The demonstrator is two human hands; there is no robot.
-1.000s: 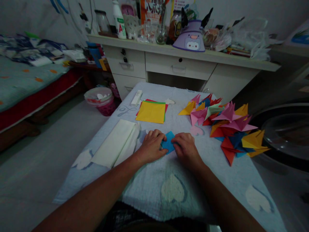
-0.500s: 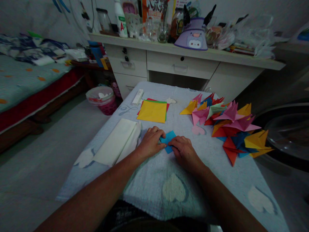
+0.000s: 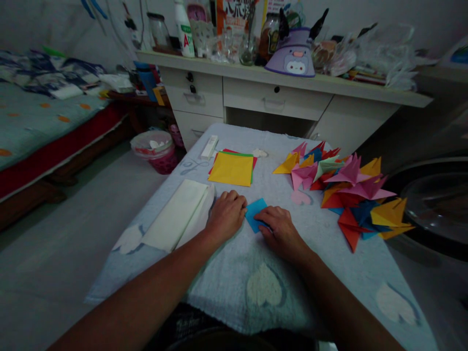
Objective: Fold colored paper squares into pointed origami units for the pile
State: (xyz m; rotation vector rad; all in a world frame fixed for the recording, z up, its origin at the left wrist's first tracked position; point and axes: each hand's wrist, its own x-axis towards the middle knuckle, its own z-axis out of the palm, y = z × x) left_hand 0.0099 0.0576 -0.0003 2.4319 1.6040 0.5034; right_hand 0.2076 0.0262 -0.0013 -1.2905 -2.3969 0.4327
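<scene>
A small folded square of blue origami paper point(image 3: 255, 210) lies on the cloth-covered table, turned so its corners point up and down. My right hand point(image 3: 280, 224) has its fingers bent over the paper's right side, pinching it near the edge. At the paper's left corner rests my left hand point(image 3: 227, 213), its fingers curled together; the thumb and fingertips are hidden. Just beyond the hands is a stack of coloured paper squares point(image 3: 232, 168), yellow on top with green and red edges showing. To the right sits a group of folded paper cranes point(image 3: 351, 170) in several colours.
A folded whitish sheet point(image 3: 179, 212) lies left of my left hand. Near the far left table edge is a small white box point(image 3: 209, 147). A pink bin point(image 3: 161, 156) stands on the floor. Behind is a white desk point(image 3: 278, 95) crowded with jars, a bottle and a purple visor.
My left hand has drawn slightly left and its fingers have curled in, uncovering the blue paper's left side. My right hand stays on the paper almost unmoved.
</scene>
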